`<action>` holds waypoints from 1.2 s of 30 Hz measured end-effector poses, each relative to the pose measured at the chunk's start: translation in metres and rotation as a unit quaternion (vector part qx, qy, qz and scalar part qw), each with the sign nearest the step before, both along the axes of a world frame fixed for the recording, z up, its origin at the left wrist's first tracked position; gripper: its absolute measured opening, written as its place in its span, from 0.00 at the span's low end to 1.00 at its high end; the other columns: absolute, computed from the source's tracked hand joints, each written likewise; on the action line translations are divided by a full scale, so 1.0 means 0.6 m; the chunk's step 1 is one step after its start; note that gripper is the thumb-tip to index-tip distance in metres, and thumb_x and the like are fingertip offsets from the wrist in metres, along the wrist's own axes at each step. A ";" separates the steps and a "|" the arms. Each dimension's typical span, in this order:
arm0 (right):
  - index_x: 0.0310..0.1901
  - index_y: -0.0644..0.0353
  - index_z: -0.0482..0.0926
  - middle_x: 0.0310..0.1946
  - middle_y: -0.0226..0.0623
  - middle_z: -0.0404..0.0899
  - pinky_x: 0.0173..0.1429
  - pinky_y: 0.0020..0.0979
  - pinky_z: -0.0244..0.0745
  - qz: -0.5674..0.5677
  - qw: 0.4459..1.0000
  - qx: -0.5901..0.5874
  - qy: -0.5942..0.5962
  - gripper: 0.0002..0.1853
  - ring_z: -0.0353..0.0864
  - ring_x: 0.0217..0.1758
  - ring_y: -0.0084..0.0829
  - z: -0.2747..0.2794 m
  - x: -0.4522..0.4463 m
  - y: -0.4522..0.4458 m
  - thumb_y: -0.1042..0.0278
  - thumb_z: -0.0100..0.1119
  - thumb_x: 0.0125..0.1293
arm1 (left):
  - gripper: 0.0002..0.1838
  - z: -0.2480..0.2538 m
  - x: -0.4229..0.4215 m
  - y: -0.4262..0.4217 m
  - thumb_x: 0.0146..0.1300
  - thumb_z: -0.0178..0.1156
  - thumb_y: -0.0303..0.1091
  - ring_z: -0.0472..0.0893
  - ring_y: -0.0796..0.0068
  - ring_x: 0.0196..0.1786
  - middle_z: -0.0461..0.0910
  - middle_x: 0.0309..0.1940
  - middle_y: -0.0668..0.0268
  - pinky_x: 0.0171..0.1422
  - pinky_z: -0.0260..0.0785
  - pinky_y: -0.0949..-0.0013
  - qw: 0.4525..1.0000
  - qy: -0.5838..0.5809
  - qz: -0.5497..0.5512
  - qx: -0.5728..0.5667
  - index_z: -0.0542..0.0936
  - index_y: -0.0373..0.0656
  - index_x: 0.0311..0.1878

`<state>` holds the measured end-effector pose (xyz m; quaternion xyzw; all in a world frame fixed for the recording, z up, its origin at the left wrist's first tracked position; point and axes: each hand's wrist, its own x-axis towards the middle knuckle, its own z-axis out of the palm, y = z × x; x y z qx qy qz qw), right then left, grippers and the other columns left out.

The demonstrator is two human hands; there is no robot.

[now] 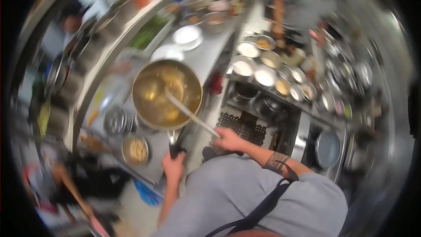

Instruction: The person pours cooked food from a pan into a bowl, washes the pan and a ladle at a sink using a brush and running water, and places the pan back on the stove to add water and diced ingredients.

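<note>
My left hand (173, 166) is closed round the black handle of a deep frying pan (191, 72), which is held over the metal counter. Food with a yellowish, shiny look lies in the pan, too blurred to name. The long metal handle of a ladle (193, 116) is gripped in my right hand (230, 140). Its far end reaches into the pan, where the bowl is blurred among the food. A metal bowl of pale pieces (137, 150) stands on the counter to the left of my left hand.
White plates (187, 36) are stacked beyond the pan. Stacked metal bowls (116, 120) stand left of it. Several containers (265, 75) of ingredients and a grey-blue pan (328, 149) are at right. A co-worker (302, 6) stands at upper right; another person (52, 180) is at lower left.
</note>
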<state>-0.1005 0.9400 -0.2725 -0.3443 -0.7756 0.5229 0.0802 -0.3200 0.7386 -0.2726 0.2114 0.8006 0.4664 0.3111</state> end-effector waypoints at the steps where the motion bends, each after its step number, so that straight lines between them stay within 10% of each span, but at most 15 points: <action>1: 0.47 0.61 0.81 0.33 0.45 0.84 0.44 0.40 0.78 -0.007 0.999 -0.051 0.014 0.16 0.84 0.36 0.38 -0.002 0.021 -0.031 0.62 0.66 0.62 | 0.11 0.017 0.006 -0.016 0.59 0.70 0.34 0.74 0.76 0.20 0.77 0.20 0.67 0.26 0.67 0.65 0.999 -0.002 -0.028 -0.022 0.80 0.36 0.32; 14: 0.45 0.58 0.80 0.31 0.51 0.83 0.42 0.46 0.79 -0.336 0.929 -0.044 -0.147 0.15 0.85 0.38 0.54 0.001 0.395 -0.587 0.59 0.65 0.62 | 0.14 0.002 0.145 -0.172 0.53 0.68 0.38 0.81 0.69 0.24 0.81 0.19 0.59 0.35 0.74 0.61 0.892 0.030 -0.433 -0.129 0.83 0.33 0.34; 21: 0.41 0.63 0.79 0.26 0.45 0.81 0.36 0.42 0.79 -0.570 0.805 -0.119 -0.114 0.14 0.85 0.29 0.41 0.035 0.369 -0.952 0.63 0.68 0.60 | 0.17 -0.011 0.274 -0.239 0.54 0.70 0.42 0.78 0.70 0.20 0.81 0.21 0.61 0.29 0.73 0.61 0.737 -0.007 -0.664 -0.127 0.82 0.35 0.34; 23: 0.39 0.61 0.75 0.19 0.31 0.74 0.17 0.29 0.68 -0.666 0.721 -0.184 -0.049 0.09 0.74 0.15 0.22 0.066 0.331 -1.008 0.74 0.66 0.61 | 0.18 -0.025 0.299 -0.252 0.53 0.69 0.44 0.82 0.66 0.26 0.82 0.22 0.58 0.36 0.76 0.58 0.690 0.007 -0.717 -0.095 0.83 0.35 0.34; 30: 0.42 0.60 0.75 0.19 0.30 0.72 0.16 0.29 0.67 -0.806 0.541 -0.236 0.044 0.08 0.71 0.16 0.23 0.059 0.168 -1.123 0.75 0.64 0.64 | 0.14 -0.048 0.309 -0.262 0.54 0.67 0.39 0.86 0.62 0.24 0.84 0.22 0.55 0.35 0.79 0.56 0.540 -0.018 -0.837 -0.081 0.84 0.36 0.35; 36: 0.42 0.60 0.76 0.19 0.28 0.71 0.18 0.27 0.64 -0.811 0.532 -0.241 0.032 0.08 0.69 0.15 0.21 0.093 0.075 -1.139 0.77 0.64 0.64 | 0.15 -0.053 0.258 -0.304 0.52 0.65 0.40 0.88 0.49 0.37 0.86 0.29 0.48 0.45 0.80 0.51 0.514 -0.007 -0.853 -0.089 0.86 0.37 0.37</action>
